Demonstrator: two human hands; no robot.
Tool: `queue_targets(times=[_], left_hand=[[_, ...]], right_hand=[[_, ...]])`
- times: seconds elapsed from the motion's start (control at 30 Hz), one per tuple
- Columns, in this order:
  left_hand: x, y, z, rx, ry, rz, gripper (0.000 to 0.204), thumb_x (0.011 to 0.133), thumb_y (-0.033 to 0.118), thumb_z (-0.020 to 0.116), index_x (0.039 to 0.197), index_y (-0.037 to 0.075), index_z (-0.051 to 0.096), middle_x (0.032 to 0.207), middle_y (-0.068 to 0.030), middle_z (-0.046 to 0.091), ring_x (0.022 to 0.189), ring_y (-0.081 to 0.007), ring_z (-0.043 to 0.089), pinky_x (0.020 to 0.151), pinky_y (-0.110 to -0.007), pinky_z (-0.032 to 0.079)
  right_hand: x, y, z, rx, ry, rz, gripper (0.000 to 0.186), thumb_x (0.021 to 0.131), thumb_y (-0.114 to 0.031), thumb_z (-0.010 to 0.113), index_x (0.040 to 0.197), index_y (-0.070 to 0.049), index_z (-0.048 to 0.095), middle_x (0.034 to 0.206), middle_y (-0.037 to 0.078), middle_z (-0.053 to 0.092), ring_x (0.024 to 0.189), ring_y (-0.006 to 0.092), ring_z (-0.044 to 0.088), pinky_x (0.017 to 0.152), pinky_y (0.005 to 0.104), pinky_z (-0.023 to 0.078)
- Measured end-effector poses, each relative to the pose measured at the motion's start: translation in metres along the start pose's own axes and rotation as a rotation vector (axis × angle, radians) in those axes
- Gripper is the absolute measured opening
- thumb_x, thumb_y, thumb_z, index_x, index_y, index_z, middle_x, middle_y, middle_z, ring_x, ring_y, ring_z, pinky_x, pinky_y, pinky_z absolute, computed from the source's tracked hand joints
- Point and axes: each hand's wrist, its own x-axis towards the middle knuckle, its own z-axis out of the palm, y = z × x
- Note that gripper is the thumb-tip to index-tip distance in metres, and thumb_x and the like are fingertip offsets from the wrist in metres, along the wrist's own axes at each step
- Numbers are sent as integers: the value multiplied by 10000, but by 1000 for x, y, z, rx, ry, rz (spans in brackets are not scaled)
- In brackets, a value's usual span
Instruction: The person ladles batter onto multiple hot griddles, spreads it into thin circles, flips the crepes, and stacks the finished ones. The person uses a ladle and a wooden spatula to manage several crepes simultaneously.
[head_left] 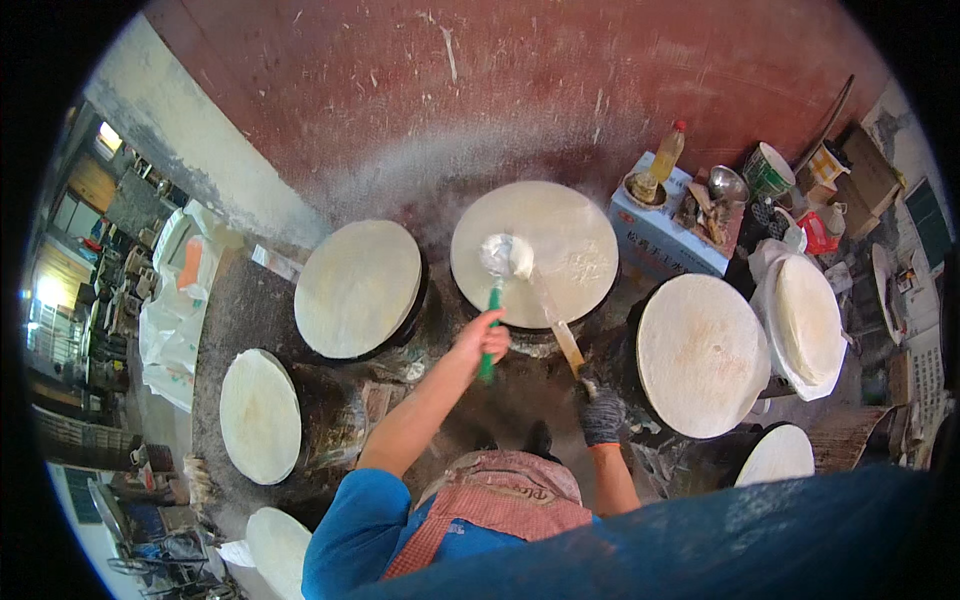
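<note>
My left hand (483, 338), bare, is closed round the green handle of a ladle-like tool (495, 298). Its head lies over the far middle griddle (475, 215), where white batter or dough (521, 258) sits against it; the exact shape of the head is hard to make out. In a dark grey glove, my right hand (602, 414) grips a long flat spatula (560, 330) by its handle end. The spatula's pale blade reaches onto the same griddle, its tip beside the white mass. A rough patch of residue (588, 262) marks the griddle's right side.
Other round griddles stand around me, including left (358, 290) and right (700, 355). Stacked thin pancakes (808, 320) lie on white plastic at far right. A blue-white box (655, 235) carries an oil bottle (668, 152) and bowls. A red wall (500, 90) rises behind.
</note>
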Motion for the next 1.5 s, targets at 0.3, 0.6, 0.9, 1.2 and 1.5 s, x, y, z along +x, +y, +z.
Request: queue_targets(times=[0.3, 0.6, 0.9, 1.2, 1.5], left_hand=[[-89, -19, -100, -71, -265, -208, 227, 959, 267, 436, 1174, 280, 508, 531, 33, 325, 354, -51, 270, 287, -198, 236], [-137, -52, -85, -328, -355, -108, 219, 957, 226, 443, 1169, 225, 494, 544, 27, 318, 385, -50, 305, 291, -197, 238], [-168, -129, -121, -555, -294, 17, 223, 966, 240, 414, 1160, 228, 525, 556, 25, 342, 382, -54, 297, 296, -195, 234], [-193, -161, -138, -713, -303, -49, 355, 941, 354, 465, 689, 106, 434, 480, 21, 277, 340, -86, 254, 281, -242, 210], [-248, -182, -189, -674, -175, 137, 430, 934, 387, 462, 600, 146, 341, 446, 49, 270, 315, -46, 253, 268, -197, 189]], right_hand=[[-32, -21, -18, -63, 424, -210, 232, 782, -184, 579, 987, -85, 622, 965, 158, 626, 814, 334, 582, 728, 422, 462], [18, 37, -25, -52, -2, 67, 394, 813, -359, 560, 1091, -81, 582, 957, 157, 636, 829, 329, 620, 711, 440, 490], [31, 64, -27, 11, 58, 29, 440, 835, -434, 505, 1100, -94, 590, 965, 168, 641, 878, 354, 610, 757, 447, 476], [61, 59, -48, -14, 84, 201, 470, 831, -467, 532, 974, -30, 630, 840, 191, 646, 790, 356, 611, 686, 431, 477], [27, -75, 26, 536, -151, -509, 364, 829, -265, 619, 1074, 3, 595, 921, 141, 643, 817, 226, 602, 756, 321, 468]])
